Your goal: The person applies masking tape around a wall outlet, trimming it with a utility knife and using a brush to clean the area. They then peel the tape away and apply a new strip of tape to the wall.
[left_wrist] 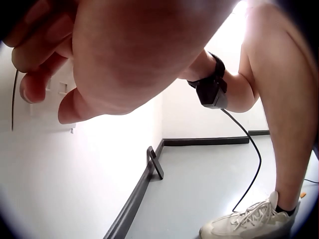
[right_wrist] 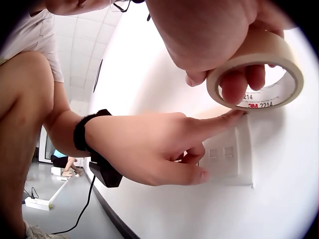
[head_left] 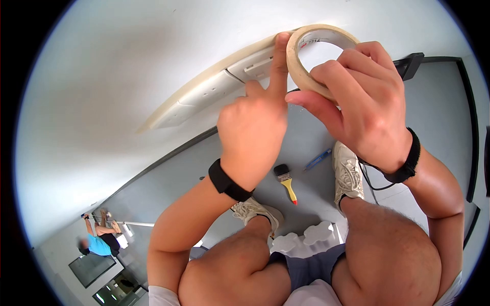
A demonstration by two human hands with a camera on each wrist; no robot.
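Note:
My right hand [head_left: 367, 102] grips a roll of cream masking tape [head_left: 294, 64], with fingers through its core; "3M 2214" is printed inside. From the roll a tape strip [head_left: 204, 74] runs along the upper edge of white socket plates [head_left: 199, 97] on the wall. My left hand [head_left: 252, 122] presses its straight index finger on the strip right beside the roll, its other fingers bent. In the right wrist view, that index fingertip [right_wrist: 234, 115] is just under the roll, above a plate's corner. The left wrist view hides the roll behind the hand.
On the grey floor between the shoes lie a yellow-handled paintbrush [head_left: 285, 179] and a slim blue tool [head_left: 317, 160]. A black cable [left_wrist: 256, 159] hangs near the right leg. Dark skirting [left_wrist: 132, 204] edges the wall. Another person [head_left: 99, 244] is farther off.

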